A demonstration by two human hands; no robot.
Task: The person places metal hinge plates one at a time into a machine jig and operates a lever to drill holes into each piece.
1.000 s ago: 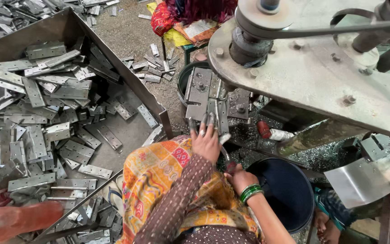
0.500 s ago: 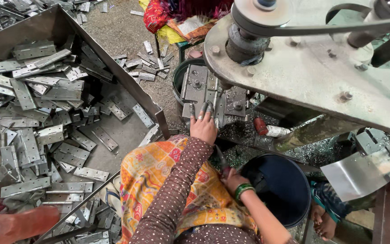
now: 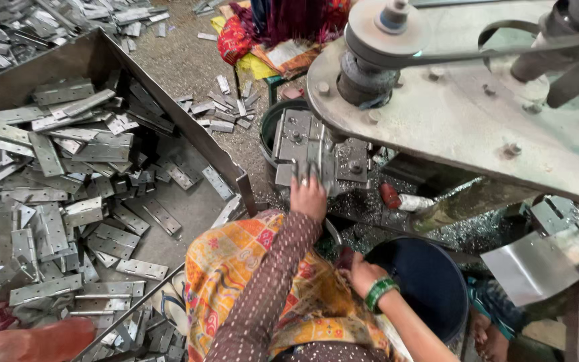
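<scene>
L. hand (image 3: 308, 196) is laid on the metal plates (image 3: 301, 144), fingers spread flat, nothing clasped; the stack's long axis runs away from it. R. hand (image 3: 363, 275) by the dark bucket (image 3: 430, 281), grip cannot be told.

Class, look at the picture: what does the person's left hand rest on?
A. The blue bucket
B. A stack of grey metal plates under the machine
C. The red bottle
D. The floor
B: the left hand reaches forward with its fingers on the stack of grey metal plates, away from the blue bucket.
</scene>
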